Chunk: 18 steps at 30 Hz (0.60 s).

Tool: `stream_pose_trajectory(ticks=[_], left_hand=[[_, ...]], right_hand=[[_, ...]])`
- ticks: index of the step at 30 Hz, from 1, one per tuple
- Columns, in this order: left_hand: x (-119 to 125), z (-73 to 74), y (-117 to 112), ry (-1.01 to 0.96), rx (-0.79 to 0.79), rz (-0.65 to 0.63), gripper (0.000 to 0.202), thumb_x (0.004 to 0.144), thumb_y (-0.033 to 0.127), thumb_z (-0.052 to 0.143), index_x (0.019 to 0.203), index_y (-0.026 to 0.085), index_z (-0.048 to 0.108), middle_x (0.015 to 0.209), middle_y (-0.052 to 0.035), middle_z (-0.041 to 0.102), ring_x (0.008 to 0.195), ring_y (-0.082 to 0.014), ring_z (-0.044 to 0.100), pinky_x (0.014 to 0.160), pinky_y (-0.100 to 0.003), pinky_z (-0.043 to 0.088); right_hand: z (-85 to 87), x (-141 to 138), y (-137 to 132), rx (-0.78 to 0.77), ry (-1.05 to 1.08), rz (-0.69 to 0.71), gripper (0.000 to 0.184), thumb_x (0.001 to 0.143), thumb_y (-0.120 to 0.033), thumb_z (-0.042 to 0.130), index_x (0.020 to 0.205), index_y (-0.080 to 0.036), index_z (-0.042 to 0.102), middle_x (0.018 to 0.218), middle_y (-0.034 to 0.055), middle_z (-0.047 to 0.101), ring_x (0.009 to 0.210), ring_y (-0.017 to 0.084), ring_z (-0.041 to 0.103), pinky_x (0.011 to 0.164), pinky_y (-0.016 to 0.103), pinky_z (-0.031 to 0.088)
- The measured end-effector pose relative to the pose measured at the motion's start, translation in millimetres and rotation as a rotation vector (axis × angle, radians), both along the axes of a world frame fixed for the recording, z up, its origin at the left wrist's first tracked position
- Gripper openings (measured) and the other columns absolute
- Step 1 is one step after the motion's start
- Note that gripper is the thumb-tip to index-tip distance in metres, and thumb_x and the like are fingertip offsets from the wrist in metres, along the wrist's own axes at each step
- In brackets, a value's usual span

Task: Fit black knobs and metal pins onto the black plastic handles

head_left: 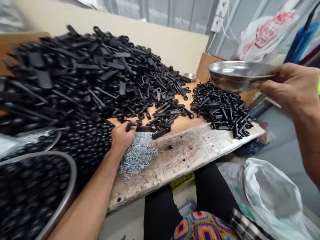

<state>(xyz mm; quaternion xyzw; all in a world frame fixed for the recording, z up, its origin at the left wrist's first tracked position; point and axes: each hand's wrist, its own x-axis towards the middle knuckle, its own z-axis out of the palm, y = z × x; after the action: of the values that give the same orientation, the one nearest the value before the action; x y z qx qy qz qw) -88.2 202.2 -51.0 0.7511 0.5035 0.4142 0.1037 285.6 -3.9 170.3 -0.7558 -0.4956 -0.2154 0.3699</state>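
My left hand (122, 138) rests on the table edge of the black heap, its fingers closed on a small black plastic part (130, 125). A pile of silvery screws (137, 155) lies against the heel of that hand. My right hand (292, 87) is raised at the right, gripping the rim of a shallow steel bowl (240, 75), which tilts in the air. The bowl's inside is not visible. A large heap of black plastic strap-shaped parts (82, 73) fills the left, and a smaller heap (220, 108) sits below the bowl.
The worn wooden tabletop (175, 166) ends in a front edge over my black-clad legs (215, 190). A steel basin rim (71, 176) holds round black parts at lower left. A small steel dish (190, 77) stands behind the heaps. A white plastic bag (270, 196) lies at lower right.
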Motion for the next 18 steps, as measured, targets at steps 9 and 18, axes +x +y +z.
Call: stream_pose_trajectory(ticks=[9,18], left_hand=[[0.9,-11.1,5.1,-0.131,0.075,0.030,0.025,0.069,0.038,0.058,0.087,0.025,0.068,0.077,0.0079,0.069,0.068,-0.0109,0.061,0.070,-0.022,0.049],[7.4,1.7,-7.5,-0.206,0.129,0.066,0.020,0.066,0.029,0.062,0.083,0.036,0.068,0.081,0.0139,0.069,0.072,-0.0153,0.064,0.074,-0.029,0.052]], right_hand=[[-43.9,36.0,-8.3,-0.118,0.380,0.045,0.028,0.060,-0.029,0.073,0.079,-0.010,0.066,0.057,0.0027,0.056,0.047,0.008,0.048,0.046,0.025,0.037],[-72.4,19.7,58.3,-0.388,0.448,0.513,0.029,0.065,-0.039,0.068,0.080,-0.015,0.062,0.064,-0.0005,0.056,0.055,0.010,0.047,0.050,0.023,0.036]])
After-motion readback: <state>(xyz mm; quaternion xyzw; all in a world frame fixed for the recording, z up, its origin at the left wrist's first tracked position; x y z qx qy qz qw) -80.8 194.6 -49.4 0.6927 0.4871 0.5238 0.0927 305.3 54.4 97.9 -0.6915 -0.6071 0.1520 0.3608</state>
